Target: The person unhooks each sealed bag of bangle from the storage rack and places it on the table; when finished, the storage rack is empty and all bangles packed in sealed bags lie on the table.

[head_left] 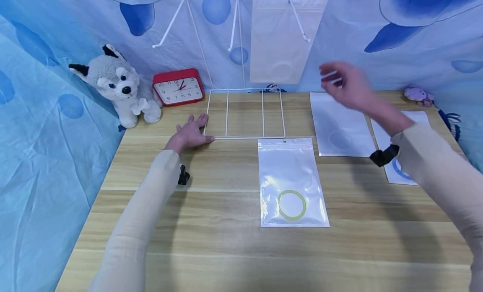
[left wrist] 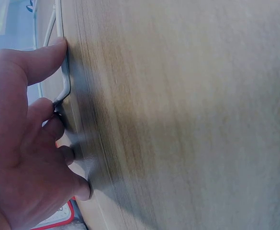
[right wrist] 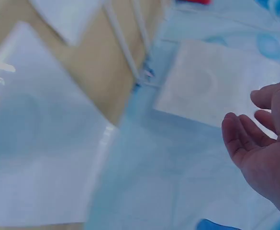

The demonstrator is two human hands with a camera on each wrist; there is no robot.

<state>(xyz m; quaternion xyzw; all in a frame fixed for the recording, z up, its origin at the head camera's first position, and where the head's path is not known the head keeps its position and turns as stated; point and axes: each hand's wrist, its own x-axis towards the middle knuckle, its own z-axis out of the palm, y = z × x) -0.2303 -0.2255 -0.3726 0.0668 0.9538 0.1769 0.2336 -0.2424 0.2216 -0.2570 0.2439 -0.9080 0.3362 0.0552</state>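
Observation:
A white wire display rack (head_left: pixel 245 138) stands at the back of the table, its prongs rising in front of the cloth. My left hand (head_left: pixel 190 133) rests at its front left corner, fingers spread. In the left wrist view the thumb (left wrist: pixel 49 62) touches the rod and the other fingertips reach down to the wood. From the right prong hangs a white zip bag (head_left: pixel 286 40). To its right my right hand (head_left: pixel 349 84) is raised in the air, fingers loosely bent and holding nothing. The hanging bag (right wrist: pixel 197 84) shows beyond that hand in the right wrist view.
A zip bag with a yellow-green ring (head_left: pixel 291 218) lies before the rack. Two more bags, one white (head_left: pixel 341 120) and one with a blue ring (head_left: pixel 401 174), lie to the right. A red clock (head_left: pixel 178 87), husky plush (head_left: pixel 126 82) and purple plush toy (head_left: pixel 418 94) stand along the back.

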